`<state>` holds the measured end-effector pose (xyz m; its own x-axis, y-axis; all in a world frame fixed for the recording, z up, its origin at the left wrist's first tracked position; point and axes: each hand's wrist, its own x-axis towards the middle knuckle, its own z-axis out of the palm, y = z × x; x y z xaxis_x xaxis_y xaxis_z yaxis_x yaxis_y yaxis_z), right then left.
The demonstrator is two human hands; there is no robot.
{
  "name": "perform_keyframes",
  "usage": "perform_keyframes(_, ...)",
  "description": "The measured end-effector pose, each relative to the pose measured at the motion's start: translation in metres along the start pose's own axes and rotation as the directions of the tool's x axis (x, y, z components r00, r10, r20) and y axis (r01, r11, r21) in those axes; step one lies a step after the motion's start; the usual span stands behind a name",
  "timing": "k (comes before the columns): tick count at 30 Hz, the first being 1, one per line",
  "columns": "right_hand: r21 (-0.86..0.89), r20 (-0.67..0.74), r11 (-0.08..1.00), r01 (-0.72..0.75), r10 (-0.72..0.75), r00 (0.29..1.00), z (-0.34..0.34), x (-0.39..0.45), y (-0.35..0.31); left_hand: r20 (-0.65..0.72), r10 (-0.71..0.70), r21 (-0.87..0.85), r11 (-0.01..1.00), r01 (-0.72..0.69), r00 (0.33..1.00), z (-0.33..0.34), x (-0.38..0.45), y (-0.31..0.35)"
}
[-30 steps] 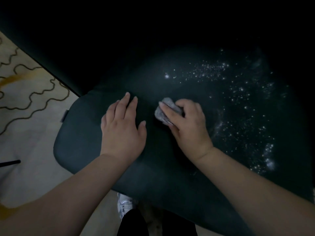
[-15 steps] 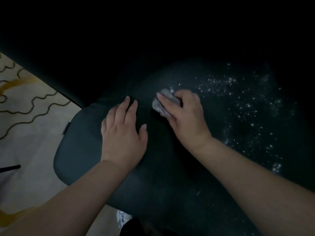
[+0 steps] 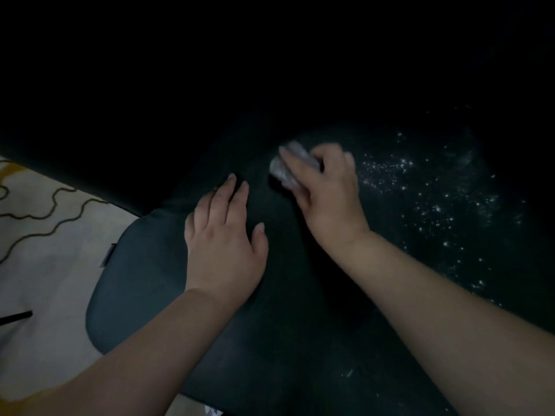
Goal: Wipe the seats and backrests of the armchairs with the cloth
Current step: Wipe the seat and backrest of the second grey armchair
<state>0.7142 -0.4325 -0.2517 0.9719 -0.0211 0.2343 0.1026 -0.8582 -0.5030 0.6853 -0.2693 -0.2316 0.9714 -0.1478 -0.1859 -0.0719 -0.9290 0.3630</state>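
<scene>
Where the view begins at far left, a pale rug (image 3: 45, 250) with dark wavy lines covers the floor, and a thin dark rod (image 3: 16, 317) lies on it near the edge. Beside the rug, the rounded front corner of the dark armchair seat (image 3: 135, 280) juts out, a small tag (image 3: 107, 256) showing on its side. Upon the seat rests the left hand (image 3: 222, 250), palm down, its grip released: fingers straight and slightly spread, thumb out to the side, holding nothing. Just right of it and farther back, the right hand (image 3: 327, 193) has its grip clenched round a bunched grey cloth (image 3: 283, 171), fingers curled over the wad and pressing it against the seat; the hand and cloth are a little blurred. Right of that hand, a scatter of white specks (image 3: 420, 199) dots the dark upholstery, spreading toward the right edge and down along the forearm. Behind the seat everything is too dark to make out.
</scene>
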Motion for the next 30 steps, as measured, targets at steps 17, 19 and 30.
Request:
perform_keyframes(17, -0.094, -0.046, 0.927, -0.364, 0.361, 0.931, -0.039, 0.011, 0.077, 0.047, 0.167, 0.054, 0.984, -0.169, 0.985, 0.008, 0.021, 0.046)
perform_keyframes(19, -0.093, -0.106, 0.879, -0.468, 0.459, 0.882, -0.047, -0.009, 0.085, 0.057, 0.171, 0.054, 0.983, -0.174, 0.984, 0.008, 0.023, 0.05)
perform_keyframes(30, -0.012, -0.114, 0.846, -0.533, 0.529, 0.841, -0.049, -0.001, 0.086, 0.069, 0.197, 0.062, 0.978, -0.201, 0.978, 0.015, 0.029, 0.069)
